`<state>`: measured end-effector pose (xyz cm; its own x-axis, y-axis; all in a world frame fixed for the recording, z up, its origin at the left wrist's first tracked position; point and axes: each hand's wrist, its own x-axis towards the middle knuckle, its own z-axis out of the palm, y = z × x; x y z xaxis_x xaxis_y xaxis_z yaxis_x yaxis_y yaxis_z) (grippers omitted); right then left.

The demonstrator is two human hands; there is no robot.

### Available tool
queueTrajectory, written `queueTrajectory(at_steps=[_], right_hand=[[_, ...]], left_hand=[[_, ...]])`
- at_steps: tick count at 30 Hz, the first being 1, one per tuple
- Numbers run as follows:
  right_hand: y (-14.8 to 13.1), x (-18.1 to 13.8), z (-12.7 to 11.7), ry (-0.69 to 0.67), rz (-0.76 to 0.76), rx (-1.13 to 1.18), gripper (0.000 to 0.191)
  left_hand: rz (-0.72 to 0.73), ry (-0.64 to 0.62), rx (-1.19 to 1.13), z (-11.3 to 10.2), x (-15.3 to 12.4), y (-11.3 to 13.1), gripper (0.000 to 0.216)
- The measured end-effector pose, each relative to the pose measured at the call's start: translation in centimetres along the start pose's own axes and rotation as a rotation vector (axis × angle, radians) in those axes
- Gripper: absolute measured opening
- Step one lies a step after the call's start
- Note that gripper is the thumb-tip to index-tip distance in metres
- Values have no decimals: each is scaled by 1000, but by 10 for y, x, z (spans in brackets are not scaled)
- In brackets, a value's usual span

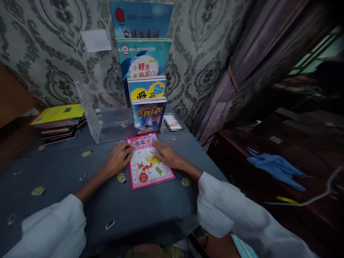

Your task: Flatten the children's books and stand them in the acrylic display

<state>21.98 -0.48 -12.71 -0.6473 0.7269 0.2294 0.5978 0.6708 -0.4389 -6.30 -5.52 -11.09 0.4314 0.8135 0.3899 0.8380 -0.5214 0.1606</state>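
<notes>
A thin pink picture book (pixel 148 167) lies flat on the grey-blue tablecloth (pixel 64 172). My left hand (pixel 117 157) rests at its upper left edge, fingertips on the cover. My right hand (pixel 168 154) lies across its upper right part, fingers spread flat on the cover. Neither hand grips it. Just behind the book, several children's books (pixel 148 114) stand upright in a stepped clear acrylic rack (pixel 92 118), the front one dark blue.
A stack of books with a yellow cover on top (pixel 57 120) lies at the back left. Patterned wallpaper is behind the rack. A purple curtain (pixel 242 71) hangs at right. A blue cloth (pixel 274 165) lies on a dark wooden surface beyond the table's right edge.
</notes>
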Motion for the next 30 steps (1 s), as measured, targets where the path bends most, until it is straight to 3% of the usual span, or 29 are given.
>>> queueTrajectory(at_steps=[5, 11, 17, 25, 30], right_hand=[[15, 26, 2, 102, 80, 8, 44], [15, 24, 9, 178, 90, 8, 42], [13, 23, 8, 158, 89, -23, 42], [-11, 12, 13, 137, 72, -96, 42], [-3, 20, 0, 71, 1, -155, 42]], left_hand=[[-159, -24, 94, 6, 10, -2, 37], [-226, -56, 145, 6, 11, 0, 42], [-242, -69, 117, 8, 9, -1, 43], [-283, -21, 40, 11, -2, -6, 41], [-299, -1, 68, 8, -4, 0, 38]])
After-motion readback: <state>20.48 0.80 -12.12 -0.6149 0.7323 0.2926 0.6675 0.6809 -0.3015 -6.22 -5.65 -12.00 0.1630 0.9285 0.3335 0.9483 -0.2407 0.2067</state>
